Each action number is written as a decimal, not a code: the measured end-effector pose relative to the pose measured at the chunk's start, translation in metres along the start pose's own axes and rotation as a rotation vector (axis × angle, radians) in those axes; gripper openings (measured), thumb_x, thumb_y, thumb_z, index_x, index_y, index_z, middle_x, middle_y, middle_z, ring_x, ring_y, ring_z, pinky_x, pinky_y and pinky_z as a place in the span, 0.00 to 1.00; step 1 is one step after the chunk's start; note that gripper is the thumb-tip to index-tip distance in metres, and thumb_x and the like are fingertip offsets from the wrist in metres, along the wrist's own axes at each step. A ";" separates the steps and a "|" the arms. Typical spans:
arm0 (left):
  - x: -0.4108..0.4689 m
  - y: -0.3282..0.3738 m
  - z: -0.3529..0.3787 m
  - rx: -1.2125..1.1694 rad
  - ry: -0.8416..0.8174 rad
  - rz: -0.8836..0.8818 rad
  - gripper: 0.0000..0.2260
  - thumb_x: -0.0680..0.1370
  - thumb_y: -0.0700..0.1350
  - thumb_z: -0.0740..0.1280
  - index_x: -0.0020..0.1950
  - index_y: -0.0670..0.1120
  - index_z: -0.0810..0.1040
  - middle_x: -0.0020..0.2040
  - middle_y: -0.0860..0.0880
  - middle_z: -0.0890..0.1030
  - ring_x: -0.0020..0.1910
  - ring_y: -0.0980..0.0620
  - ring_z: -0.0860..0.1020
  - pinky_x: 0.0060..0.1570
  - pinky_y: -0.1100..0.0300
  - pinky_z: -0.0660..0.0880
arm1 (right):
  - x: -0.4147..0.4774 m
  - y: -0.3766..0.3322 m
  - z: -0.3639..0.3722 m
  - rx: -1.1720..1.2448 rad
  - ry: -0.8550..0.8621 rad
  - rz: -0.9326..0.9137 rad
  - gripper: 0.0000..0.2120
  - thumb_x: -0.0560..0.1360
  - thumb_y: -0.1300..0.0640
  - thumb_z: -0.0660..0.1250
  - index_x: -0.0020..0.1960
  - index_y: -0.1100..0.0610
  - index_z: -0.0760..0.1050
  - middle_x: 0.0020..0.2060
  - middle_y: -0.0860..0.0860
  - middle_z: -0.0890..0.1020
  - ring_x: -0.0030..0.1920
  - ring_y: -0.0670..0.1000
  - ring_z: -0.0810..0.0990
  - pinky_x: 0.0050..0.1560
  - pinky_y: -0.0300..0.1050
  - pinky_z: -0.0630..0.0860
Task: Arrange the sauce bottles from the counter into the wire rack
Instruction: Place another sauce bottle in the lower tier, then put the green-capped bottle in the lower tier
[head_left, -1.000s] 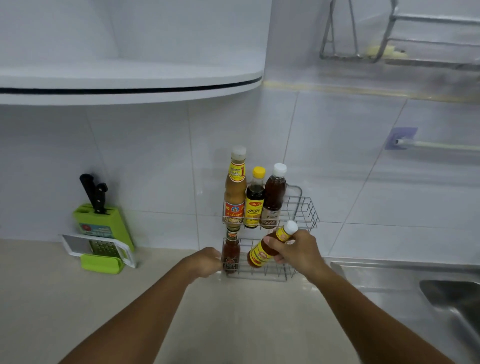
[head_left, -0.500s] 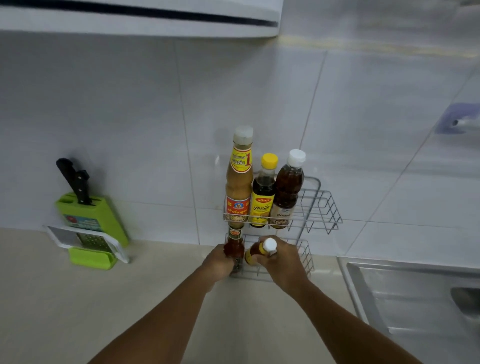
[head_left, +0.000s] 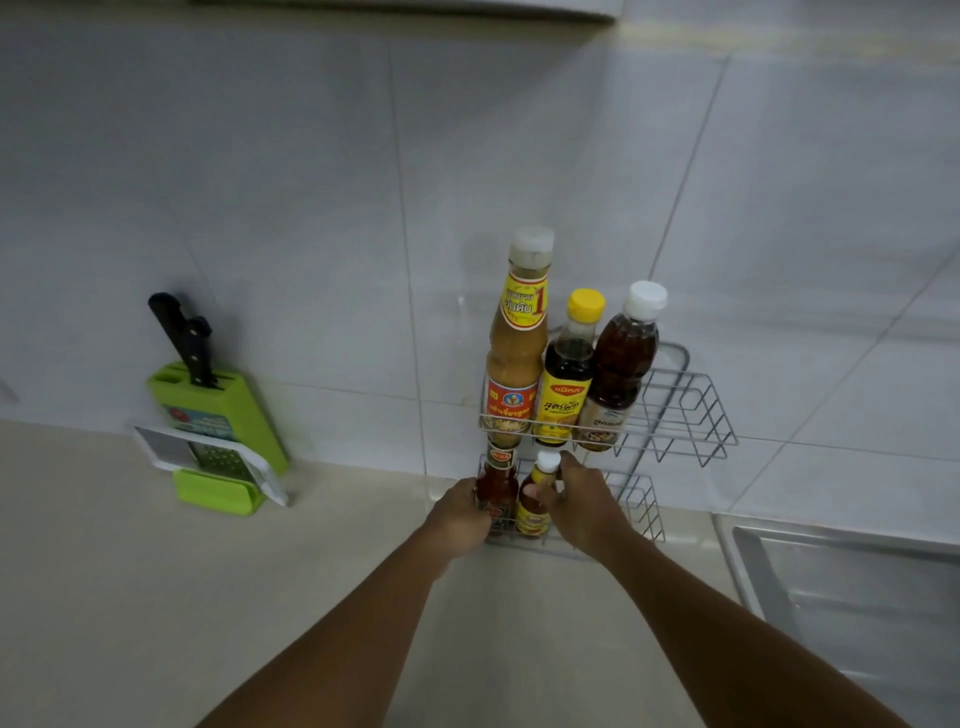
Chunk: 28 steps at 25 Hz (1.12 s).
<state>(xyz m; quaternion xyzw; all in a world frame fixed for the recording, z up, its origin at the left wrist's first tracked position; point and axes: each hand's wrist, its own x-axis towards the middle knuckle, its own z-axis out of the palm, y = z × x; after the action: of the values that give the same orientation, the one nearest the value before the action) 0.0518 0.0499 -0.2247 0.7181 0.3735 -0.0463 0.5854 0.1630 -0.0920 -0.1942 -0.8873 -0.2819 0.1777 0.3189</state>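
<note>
A two-tier wire rack (head_left: 691, 415) stands on the counter against the tiled wall. Its upper tier holds a tall tan sauce bottle (head_left: 514, 353), a dark bottle with a yellow cap (head_left: 566, 384) and a brown bottle with a white cap (head_left: 621, 364). In the lower tier a red sauce bottle (head_left: 496, 486) stands at the left, and my left hand (head_left: 460, 519) rests against it and the rack's left side. My right hand (head_left: 584, 506) grips a small white-capped bottle with a yellow label (head_left: 532, 501), upright in the lower tier beside the red one.
A green knife block (head_left: 218, 410) with black-handled knives and a grater (head_left: 218, 460) stand at the left on the beige counter (head_left: 156, 597). A steel sink (head_left: 852, 597) lies at the right. The right part of both rack tiers holds no bottles.
My right hand has brought the small bottle from tilted in front of the rack to upright inside the lower tier. The view has tilted down and moved closer.
</note>
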 end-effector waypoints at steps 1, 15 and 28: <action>0.001 0.000 0.001 -0.004 -0.002 -0.005 0.34 0.64 0.43 0.61 0.71 0.46 0.73 0.66 0.44 0.79 0.63 0.43 0.78 0.65 0.43 0.76 | 0.000 0.000 -0.001 -0.002 -0.010 -0.002 0.16 0.80 0.52 0.70 0.63 0.59 0.73 0.49 0.52 0.80 0.47 0.52 0.77 0.36 0.37 0.68; -0.068 0.022 -0.022 0.228 -0.086 -0.034 0.25 0.81 0.37 0.60 0.79 0.42 0.63 0.70 0.44 0.73 0.68 0.46 0.73 0.57 0.62 0.72 | -0.046 -0.005 -0.004 0.049 -0.021 0.075 0.30 0.80 0.59 0.69 0.79 0.58 0.63 0.74 0.57 0.74 0.75 0.57 0.71 0.66 0.41 0.67; -0.191 -0.055 -0.007 0.829 -0.500 -0.053 0.36 0.75 0.35 0.69 0.80 0.50 0.59 0.77 0.47 0.66 0.73 0.47 0.70 0.61 0.59 0.73 | -0.192 0.015 0.057 -0.240 -0.461 0.027 0.26 0.74 0.67 0.67 0.72 0.56 0.74 0.68 0.54 0.76 0.68 0.53 0.75 0.58 0.37 0.70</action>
<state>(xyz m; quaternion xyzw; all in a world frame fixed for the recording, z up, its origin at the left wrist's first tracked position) -0.1201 -0.0344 -0.1712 0.8479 0.1898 -0.3774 0.3203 -0.0089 -0.1928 -0.2195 -0.8584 -0.3544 0.3448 0.1365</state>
